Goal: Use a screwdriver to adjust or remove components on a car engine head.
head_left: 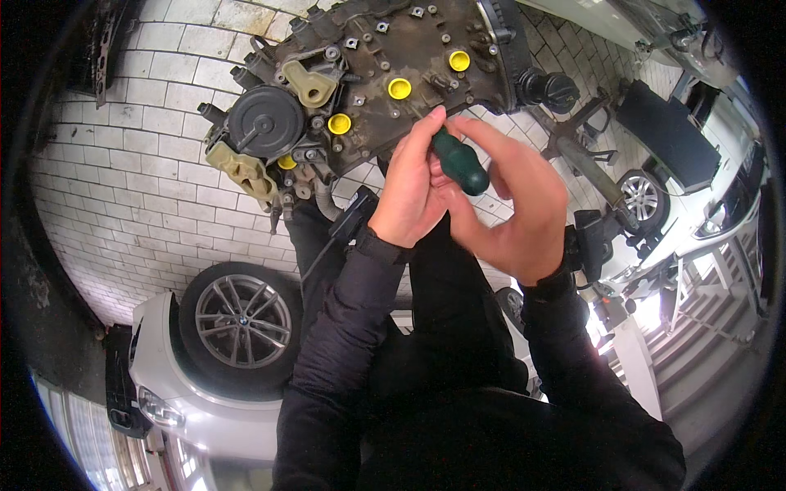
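Observation:
In the middle of the view, my left hand point(412, 186) is closed around a green-handled screwdriver point(463, 166), thumb along its upper end. The rounded handle points toward me, and most of the shaft is hidden. Curving around the handle from the right is my right hand point(524, 200), its thumb and fingers apart, with a gap between palm and handle. Its index fingertip is close to the handle's far end; whether it touches I cannot tell. Just beyond both hands lies a dirty dark engine point(385, 69) with yellow round plugs point(399, 88) in its top.
The engine carries a round black cover point(266, 121) at its left and a black cap point(560, 92) at its right. A white car with a spoked wheel point(243, 321) stands at lower left, another white car point(729, 192) at right. White tiles point(155, 172) cover the floor.

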Action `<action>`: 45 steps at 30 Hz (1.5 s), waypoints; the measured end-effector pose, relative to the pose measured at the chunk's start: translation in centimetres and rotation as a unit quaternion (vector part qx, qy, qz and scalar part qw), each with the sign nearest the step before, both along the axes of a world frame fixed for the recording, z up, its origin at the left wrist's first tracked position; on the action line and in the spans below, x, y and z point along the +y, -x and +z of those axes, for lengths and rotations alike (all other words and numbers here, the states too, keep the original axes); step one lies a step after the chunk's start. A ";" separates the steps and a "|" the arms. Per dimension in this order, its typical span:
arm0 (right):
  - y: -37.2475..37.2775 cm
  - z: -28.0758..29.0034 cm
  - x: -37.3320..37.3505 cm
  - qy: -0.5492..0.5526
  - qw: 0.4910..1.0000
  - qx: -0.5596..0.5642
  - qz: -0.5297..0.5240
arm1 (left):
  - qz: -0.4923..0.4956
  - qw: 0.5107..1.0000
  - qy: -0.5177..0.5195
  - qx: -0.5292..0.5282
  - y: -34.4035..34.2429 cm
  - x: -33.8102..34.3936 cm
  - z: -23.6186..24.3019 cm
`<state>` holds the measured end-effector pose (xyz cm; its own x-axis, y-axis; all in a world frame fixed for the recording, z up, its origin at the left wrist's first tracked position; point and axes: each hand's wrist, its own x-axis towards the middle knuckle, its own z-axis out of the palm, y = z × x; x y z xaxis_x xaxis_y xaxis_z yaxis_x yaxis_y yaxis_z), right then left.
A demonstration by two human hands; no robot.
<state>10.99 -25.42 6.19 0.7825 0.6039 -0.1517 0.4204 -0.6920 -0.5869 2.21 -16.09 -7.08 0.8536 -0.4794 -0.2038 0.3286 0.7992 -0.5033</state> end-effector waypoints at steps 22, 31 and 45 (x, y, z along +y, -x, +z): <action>-0.3 1.5 0.2 0.023 0.997 0.067 -0.027 | -0.086 0.957 -0.198 0.193 -2.3 0.8 5.0; -0.9 0.0 1.0 -0.014 0.999 0.024 -0.036 | -0.049 0.934 -0.298 0.188 -4.3 1.9 5.7; -1.2 -0.7 1.3 -0.003 0.999 0.001 -0.040 | -0.048 0.944 -0.285 0.161 -4.6 2.0 4.6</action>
